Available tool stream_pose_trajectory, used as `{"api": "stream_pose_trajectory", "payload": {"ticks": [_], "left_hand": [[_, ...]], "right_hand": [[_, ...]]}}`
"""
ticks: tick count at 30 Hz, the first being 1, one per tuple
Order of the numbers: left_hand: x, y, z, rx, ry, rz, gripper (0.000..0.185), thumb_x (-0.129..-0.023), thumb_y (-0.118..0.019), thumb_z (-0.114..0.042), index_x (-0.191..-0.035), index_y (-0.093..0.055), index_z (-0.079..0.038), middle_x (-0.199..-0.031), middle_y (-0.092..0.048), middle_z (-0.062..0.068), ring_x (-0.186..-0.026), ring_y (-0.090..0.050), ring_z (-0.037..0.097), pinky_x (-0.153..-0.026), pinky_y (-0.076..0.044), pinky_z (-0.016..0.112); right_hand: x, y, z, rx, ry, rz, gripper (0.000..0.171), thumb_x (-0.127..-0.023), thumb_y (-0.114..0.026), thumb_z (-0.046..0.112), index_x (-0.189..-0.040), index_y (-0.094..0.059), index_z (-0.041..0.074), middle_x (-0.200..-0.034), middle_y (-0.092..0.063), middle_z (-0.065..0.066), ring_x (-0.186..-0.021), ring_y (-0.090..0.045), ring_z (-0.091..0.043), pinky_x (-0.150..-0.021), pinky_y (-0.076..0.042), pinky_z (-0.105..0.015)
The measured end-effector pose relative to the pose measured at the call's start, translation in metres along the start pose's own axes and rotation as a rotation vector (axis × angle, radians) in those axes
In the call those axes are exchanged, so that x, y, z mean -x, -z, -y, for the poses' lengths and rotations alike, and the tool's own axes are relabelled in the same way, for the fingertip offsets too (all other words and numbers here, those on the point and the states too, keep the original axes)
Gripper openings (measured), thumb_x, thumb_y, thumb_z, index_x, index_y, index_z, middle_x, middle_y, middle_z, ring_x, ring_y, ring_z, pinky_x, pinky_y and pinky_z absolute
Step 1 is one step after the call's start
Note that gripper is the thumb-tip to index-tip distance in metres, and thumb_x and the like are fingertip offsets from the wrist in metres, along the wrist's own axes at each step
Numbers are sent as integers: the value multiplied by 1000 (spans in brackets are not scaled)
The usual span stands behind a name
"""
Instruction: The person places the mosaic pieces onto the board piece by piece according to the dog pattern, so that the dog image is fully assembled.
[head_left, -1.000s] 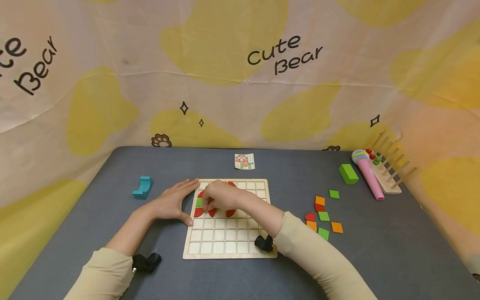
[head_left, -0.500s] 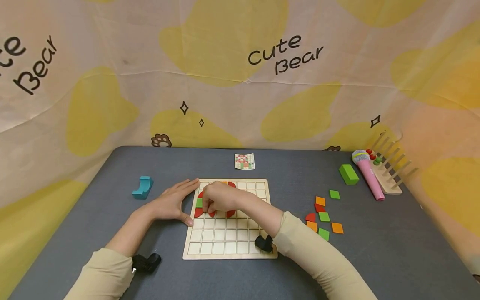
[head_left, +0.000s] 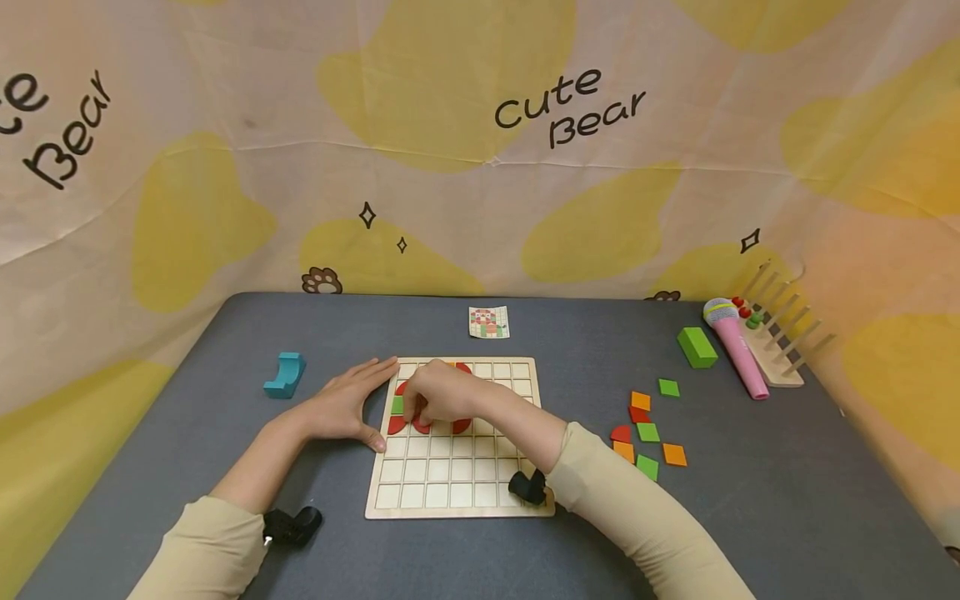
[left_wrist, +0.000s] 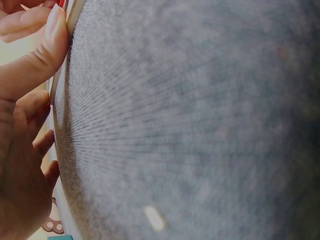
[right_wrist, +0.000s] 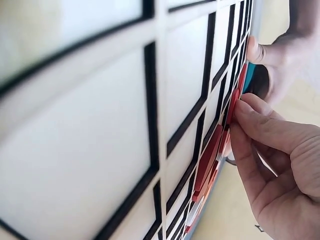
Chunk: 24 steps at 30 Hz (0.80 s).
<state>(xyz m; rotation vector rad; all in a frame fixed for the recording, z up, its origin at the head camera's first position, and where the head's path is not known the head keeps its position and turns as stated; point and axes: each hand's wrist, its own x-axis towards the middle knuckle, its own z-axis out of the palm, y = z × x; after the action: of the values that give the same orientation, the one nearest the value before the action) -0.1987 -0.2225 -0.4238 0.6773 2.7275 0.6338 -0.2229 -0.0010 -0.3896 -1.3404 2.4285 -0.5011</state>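
A pale wooden grid board [head_left: 459, 512] lies in the middle of the table. My left hand [head_left: 347, 408] rests along its left edge, fingers spread and thumb at the near side of that edge. With bent thumb and index finger, my right hand [head_left: 444, 393] pinches a red quarter-round tile [right_wrist: 232, 106], low over the left part of the grid. A green square tile [head_left: 397, 405] and another red tile [head_left: 397, 425] sit in the leftmost column. Further red tiles [right_wrist: 209, 157] show beyond the fingers in the right wrist view. My right hand hides some of the upper cells.
Loose orange tiles [head_left: 674, 455], green tiles [head_left: 647, 467] and red tiles [head_left: 620, 434] lie right of the board. A picture card [head_left: 489, 322] lies behind it. A teal block [head_left: 286, 376] is at left; a green block [head_left: 697, 348], pink microphone [head_left: 738, 350] and pegged rack [head_left: 783, 375] are at right.
The red tile under my right fingertips has shifted slightly left and shows more of its face. My right hand has barely moved; my left hand stays at the board's edge.
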Motion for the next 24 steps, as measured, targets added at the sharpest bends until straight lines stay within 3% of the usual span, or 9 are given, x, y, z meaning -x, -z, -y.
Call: {"api": "stream_pose_trajectory", "payload": {"ticks": [10, 16, 24], "left_hand": [[0, 0, 0, -13, 6, -6, 126, -57, -89, -57, -156, -29, -10, -165, -25, 12, -150, -20, 46, -108, -21, 77], [-2, -2, -1, -18, 19, -6, 125, -57, -88, -58, -156, -29, -10, -165, -25, 12, -150, -20, 45, -108, -22, 77], [-2, -1, -1, -19, 19, -6, 126, -57, -89, -57, -156, -28, -8, -165, -25, 13, -150, -21, 46, -108, -22, 77]], "right_hand": [[16, 17, -12, -67, -29, -68, 10, -85, -74, 6, -91, -78, 12, -89, -76, 2, -76, -63, -3, -70, -48, -14], [52, 33, -40, -157, -117, -116, 8, -89, -71, 8, -95, -76, 8, -90, -75, -1, -75, -64, -5, -71, -50, -18], [105, 44, -79, -157, -236, -168, 6, -89, -72, 12, -93, -76, 10, -86, -74, 0, -72, -58, -7, -68, -49, -22]]}}
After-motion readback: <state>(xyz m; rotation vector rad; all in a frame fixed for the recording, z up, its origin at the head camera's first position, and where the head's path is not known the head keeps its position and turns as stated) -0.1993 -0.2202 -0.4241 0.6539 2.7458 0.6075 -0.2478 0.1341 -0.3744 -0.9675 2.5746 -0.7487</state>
